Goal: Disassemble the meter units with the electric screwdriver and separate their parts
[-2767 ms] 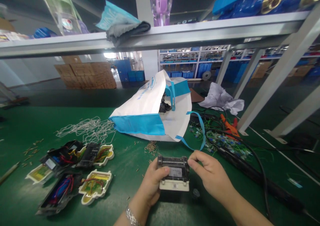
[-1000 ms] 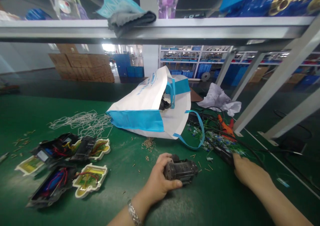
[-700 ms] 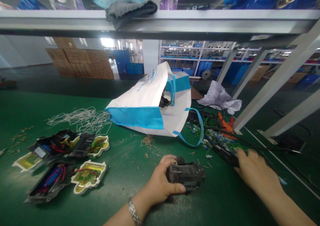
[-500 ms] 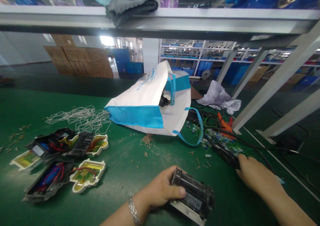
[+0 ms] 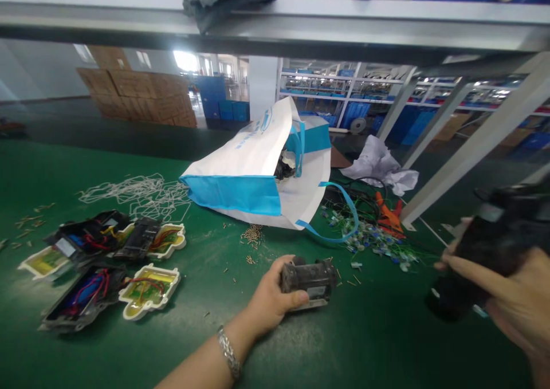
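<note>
My left hand [image 5: 270,298] is closed round the left end of a black plastic module [image 5: 310,278] with a pale base, holding it down on the green bench [image 5: 197,331]. My right hand [image 5: 518,300] is raised at the right edge, close to the camera, wrapped round a black power tool [image 5: 490,246] that is blurred by motion. The tool hangs above the bench, to the right of the module and apart from it.
A white and blue bag [image 5: 262,174] lies open behind the module. Opened black housings and cream covers [image 5: 103,266] lie at left, white wire loops [image 5: 137,191] beyond. Green wires, small parts and orange pliers [image 5: 389,217] sit at right. A metal shelf [image 5: 275,25] runs overhead.
My right hand has lifted the black tool off the bench and brought it up toward the camera. My left hand has turned the module back level on the bench.
</note>
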`<state>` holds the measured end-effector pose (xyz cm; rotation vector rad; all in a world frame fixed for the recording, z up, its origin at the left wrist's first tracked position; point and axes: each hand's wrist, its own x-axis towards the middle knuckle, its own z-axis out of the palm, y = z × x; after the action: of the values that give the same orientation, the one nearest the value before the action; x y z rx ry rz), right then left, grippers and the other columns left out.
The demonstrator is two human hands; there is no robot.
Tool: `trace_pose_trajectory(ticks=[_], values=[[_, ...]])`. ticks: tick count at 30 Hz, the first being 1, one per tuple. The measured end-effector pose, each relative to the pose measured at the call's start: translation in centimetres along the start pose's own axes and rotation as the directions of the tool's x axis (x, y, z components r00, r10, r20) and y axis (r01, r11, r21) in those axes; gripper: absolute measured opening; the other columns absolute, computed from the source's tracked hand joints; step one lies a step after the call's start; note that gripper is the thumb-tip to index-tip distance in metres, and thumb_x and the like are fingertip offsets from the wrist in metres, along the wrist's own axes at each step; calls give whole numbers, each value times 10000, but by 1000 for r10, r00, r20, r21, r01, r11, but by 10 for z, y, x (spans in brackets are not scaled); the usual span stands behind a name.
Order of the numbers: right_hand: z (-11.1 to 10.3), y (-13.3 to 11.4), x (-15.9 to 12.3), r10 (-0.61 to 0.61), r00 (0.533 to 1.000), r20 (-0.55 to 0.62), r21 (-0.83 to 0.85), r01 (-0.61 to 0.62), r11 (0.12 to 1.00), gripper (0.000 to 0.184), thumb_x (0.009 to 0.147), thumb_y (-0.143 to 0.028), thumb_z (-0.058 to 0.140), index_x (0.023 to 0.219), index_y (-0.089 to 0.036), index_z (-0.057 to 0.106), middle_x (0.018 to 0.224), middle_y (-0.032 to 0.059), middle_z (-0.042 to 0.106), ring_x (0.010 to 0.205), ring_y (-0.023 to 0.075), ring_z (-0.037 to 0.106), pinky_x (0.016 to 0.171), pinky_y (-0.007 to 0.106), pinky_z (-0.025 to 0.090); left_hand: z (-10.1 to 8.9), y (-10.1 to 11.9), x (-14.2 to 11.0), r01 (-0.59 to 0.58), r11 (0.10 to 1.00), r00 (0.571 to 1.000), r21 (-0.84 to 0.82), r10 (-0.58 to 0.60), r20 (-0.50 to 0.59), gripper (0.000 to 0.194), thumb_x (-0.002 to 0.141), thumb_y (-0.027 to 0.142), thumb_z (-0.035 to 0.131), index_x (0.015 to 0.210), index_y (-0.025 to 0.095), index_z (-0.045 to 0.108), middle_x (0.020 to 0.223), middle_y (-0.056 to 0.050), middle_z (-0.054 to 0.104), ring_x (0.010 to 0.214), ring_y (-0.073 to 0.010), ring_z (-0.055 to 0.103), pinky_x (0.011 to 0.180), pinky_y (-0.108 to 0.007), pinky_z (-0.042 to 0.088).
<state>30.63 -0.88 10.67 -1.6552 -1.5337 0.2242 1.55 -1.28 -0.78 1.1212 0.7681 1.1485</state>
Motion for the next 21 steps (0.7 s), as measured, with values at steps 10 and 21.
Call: trace_pose_trajectory(ticks=[10,21], values=[[66,-99,-33,-78,996,-44,810,81,581,363,645,-98,600,975,-231,525,643,-14,541,592,164,518,612,328,454,-5,-6,1,-145,747,989,649,114,90,448,509,270,780,870,184,529,1196,-109,423,1097,-288,405,931,-421,333],[80,-87,-45,-74,997,-22,733,66,677,421,661,-166,663,1040,-241,496,697,6,545,633,193,536,646,376,466,-6,6,-3,-232,528,970,817,186,155,632,483,310,793,1029,211,493,1163,-92,426,1085,-294,366,926,-452,291]])
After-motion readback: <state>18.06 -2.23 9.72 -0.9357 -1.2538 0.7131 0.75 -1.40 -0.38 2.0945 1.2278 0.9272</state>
